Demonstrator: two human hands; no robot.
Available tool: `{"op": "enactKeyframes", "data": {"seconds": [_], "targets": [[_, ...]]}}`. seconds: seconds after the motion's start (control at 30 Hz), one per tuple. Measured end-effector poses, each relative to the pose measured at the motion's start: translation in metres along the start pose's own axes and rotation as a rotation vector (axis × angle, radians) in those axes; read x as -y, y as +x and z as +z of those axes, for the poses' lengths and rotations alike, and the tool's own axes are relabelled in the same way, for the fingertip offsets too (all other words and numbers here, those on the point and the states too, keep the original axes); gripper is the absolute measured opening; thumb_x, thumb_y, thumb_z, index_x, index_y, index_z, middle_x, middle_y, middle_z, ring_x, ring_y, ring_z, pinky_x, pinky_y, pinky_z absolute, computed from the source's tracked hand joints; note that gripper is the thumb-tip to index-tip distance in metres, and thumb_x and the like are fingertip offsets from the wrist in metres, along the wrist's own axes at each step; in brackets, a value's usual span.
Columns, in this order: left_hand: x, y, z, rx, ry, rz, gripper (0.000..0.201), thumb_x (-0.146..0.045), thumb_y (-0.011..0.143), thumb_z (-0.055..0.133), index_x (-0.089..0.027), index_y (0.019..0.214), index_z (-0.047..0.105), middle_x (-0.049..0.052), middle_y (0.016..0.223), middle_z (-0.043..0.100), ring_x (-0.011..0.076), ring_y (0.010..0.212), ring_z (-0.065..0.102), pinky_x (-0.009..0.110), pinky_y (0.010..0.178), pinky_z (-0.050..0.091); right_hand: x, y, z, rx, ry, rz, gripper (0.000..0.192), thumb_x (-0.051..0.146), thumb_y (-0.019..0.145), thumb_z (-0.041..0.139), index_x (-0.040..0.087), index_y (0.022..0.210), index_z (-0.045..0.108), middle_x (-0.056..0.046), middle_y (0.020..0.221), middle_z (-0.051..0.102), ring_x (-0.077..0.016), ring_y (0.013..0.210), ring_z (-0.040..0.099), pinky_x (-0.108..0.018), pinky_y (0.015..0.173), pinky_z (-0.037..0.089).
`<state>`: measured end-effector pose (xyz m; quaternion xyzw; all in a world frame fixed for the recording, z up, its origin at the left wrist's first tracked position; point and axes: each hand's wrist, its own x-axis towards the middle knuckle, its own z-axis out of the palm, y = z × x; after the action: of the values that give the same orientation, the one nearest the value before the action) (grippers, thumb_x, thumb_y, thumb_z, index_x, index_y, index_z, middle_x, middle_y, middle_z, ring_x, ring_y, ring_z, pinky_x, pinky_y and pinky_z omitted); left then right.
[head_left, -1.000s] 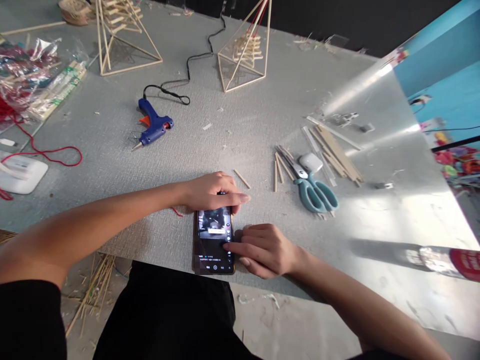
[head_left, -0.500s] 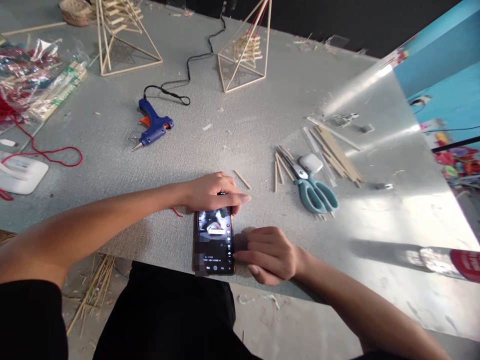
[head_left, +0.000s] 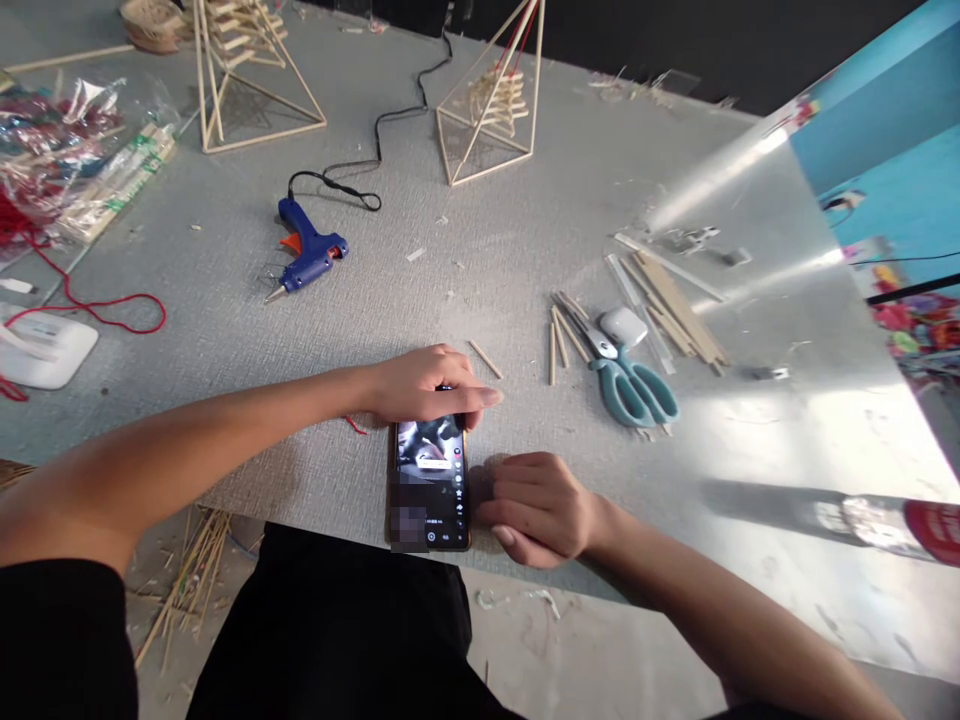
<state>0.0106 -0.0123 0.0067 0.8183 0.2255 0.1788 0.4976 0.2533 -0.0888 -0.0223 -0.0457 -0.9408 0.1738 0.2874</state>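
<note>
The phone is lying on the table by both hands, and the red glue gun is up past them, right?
Almost. The glue gun is blue, not red; only its trigger is orange. The head view shows it. The phone does lie on the table, left hand on its top, right hand beside it.

Blue glue gun, teal scissors, two stick pyramids on the table

Left hand lies palm-down with fingers extended rightward; right hand, fingers loosely curled, rests just beside it.
</note>
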Motion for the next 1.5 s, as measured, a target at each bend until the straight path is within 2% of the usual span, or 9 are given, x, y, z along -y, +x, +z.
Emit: {"op": "enactKeyframes", "data": {"seconds": [0.13, 0.37, 0.77, 1.5], "targets": [[-0.0009, 0.0008, 0.0002, 0.008, 0.001, -0.007, 0.051, -0.053, 0.103, 0.043, -0.023, 0.079, 0.077, 0.005, 0.09, 0.077, 0.0193, 0.099, 0.064, 0.036, 0.111, 0.04, 0.0002, 0.0019, -0.0004, -0.011, -0.012, -0.003, 0.018, 0.02, 0.101, 0.042, 0.02, 0.099, 0.06, 0.003, 0.062, 0.056, -0.0159, 0.052, 0.051, -0.033, 0.048, 0.042], [-0.0012, -0.0002, -0.0013, 0.008, 0.017, -0.001, 0.054, -0.055, 0.103, 0.041, -0.023, 0.08, 0.077, 0.006, 0.091, 0.076, 0.0197, 0.1, 0.063, 0.036, 0.11, 0.04, -0.0006, 0.0023, -0.0005, -0.033, -0.025, -0.017, 0.032, 0.024, 0.106, 0.039, 0.011, 0.119, 0.065, 0.0, 0.065, 0.06, -0.017, 0.054, 0.055, -0.032, 0.049, 0.046], [-0.0018, 0.0003, -0.0007, 0.002, 0.013, 0.0, 0.051, -0.053, 0.103, 0.043, -0.022, 0.079, 0.078, 0.006, 0.091, 0.077, 0.0197, 0.099, 0.063, 0.036, 0.109, 0.04, -0.0016, 0.0006, 0.0005, 0.009, -0.024, 0.005, 0.034, 0.027, 0.107, 0.041, 0.01, 0.124, 0.065, -0.001, 0.068, 0.064, -0.0168, 0.057, 0.058, -0.031, 0.051, 0.047], [0.0002, 0.0002, 0.0005, -0.007, 0.025, 0.005, 0.051, -0.051, 0.104, 0.043, -0.023, 0.08, 0.077, 0.005, 0.09, 0.076, 0.019, 0.098, 0.063, 0.036, 0.108, 0.04, -0.0017, 0.0029, -0.0005, 0.004, -0.012, 0.014, 0.036, 0.026, 0.108, 0.038, 0.01, 0.128, 0.064, -0.002, 0.069, 0.065, -0.017, 0.061, 0.063, -0.031, 0.051, 0.047]]}}
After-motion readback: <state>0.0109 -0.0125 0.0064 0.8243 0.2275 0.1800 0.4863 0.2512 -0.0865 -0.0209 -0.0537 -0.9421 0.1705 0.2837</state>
